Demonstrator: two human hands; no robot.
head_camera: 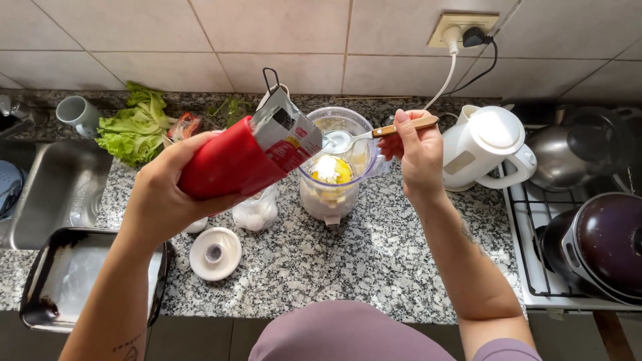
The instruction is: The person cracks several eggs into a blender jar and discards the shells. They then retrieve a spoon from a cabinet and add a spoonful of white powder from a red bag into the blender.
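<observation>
Your left hand (164, 194) fingers wrapped around red carton (244, 155), tilted, opened spout at 2 o'clock toward spoon. Your right hand (414, 150) fingers pinch wooden-handled spoon (354, 138), bowl holding white powder over blender jar (338, 164). Jar on granite desk (374, 261), yellow and white contents inside. White lid (215, 253) at jar's 8 o'clock. White kettle (488, 147) at 3 o'clock. Lettuce (134, 127) at 9 o'clock, by sink (50, 194).

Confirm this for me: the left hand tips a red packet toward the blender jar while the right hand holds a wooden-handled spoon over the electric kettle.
Not quite. In the head view the right hand holds the wooden-handled spoon over the blender jar, not over the white electric kettle, which stands further to the right. The rest holds: the left hand tips the red packet toward the jar.
</observation>
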